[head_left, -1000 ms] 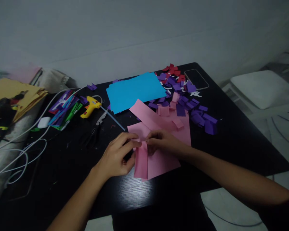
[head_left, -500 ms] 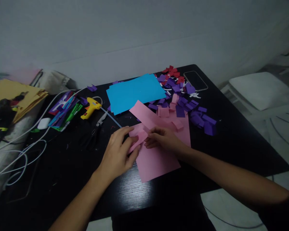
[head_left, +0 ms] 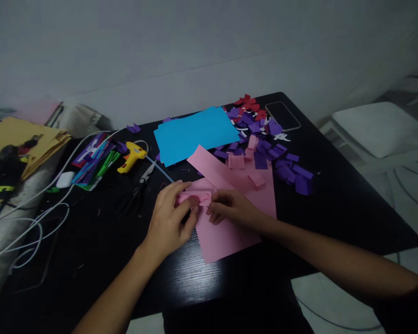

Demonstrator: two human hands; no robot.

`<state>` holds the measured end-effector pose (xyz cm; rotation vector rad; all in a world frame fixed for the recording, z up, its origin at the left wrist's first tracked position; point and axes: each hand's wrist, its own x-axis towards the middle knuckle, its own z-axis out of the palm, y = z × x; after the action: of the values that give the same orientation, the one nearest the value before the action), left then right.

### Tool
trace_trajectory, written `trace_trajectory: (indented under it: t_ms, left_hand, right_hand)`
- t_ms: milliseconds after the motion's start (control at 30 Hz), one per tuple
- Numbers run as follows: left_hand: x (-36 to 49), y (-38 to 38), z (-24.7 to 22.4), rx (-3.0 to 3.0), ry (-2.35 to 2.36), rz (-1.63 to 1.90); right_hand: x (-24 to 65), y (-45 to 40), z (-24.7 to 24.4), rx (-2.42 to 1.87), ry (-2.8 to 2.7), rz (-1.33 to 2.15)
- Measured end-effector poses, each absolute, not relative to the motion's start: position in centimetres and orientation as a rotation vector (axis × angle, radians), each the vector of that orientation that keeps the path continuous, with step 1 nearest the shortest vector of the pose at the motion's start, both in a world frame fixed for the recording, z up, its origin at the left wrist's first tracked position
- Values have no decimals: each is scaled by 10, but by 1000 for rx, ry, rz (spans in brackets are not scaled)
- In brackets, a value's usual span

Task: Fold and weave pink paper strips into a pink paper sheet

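A small folded strip of pink paper (head_left: pixel 202 198) is between my two hands. My left hand (head_left: pixel 170 215) grips its left part with thumb and fingers. At its right end my right hand (head_left: pixel 231 207) pinches the paper with curled fingertips. Beneath both hands lies a larger pink sheet (head_left: pixel 226 243) on the black table. A wide pink strip (head_left: pixel 209 167) rests slantwise across that sheet, just beyond my hands. Several short folded pink pieces (head_left: pixel 236 161) sit on the sheet's far part.
Blue sheets (head_left: pixel 197 134) lie behind, beside piles of purple paper pieces (head_left: pixel 287 170) and red ones (head_left: pixel 252 104). A phone (head_left: pixel 283 116) rests at the far right. Leftward are a yellow glue gun (head_left: pixel 131 157), scissors (head_left: pixel 139 185) and white cables (head_left: pixel 38 227). A white stool (head_left: pixel 379 127) stands right.
The small pink strip has turned from slanted to nearly level and shows more of its folded face. My right hand has shifted slightly downward; the other papers stay put.
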<state>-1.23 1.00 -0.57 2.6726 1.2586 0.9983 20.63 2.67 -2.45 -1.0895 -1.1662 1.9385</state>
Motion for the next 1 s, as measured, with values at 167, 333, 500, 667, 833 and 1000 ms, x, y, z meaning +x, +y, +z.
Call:
trace_trajectory:
  t_ms: [167,333,500,667,833,1000]
  left_hand:
    - [-11,9,-5,2736,1322,951]
    - [-9,7,-8,2757,1333,929]
    - [-7,6,-11,2739,1349,904]
    - [-7,5,-9,2777,1328,893]
    - [-5,3,-7,2829,1328,888]
    - [-4,2,-6,2843,1322,904]
  right_hand:
    - [207,26,-24,-1094,-1186,1917]
    - [206,24,-25,-1114,-1232,1869]
    - [203,22,-27,-1137,-1296,1797]
    - [203,21,-24,-1154,-1307,1804]
    - [202,20,-20,-1157,-1313,1823]
    - [202,21,-21,-1139,-1268,1862]
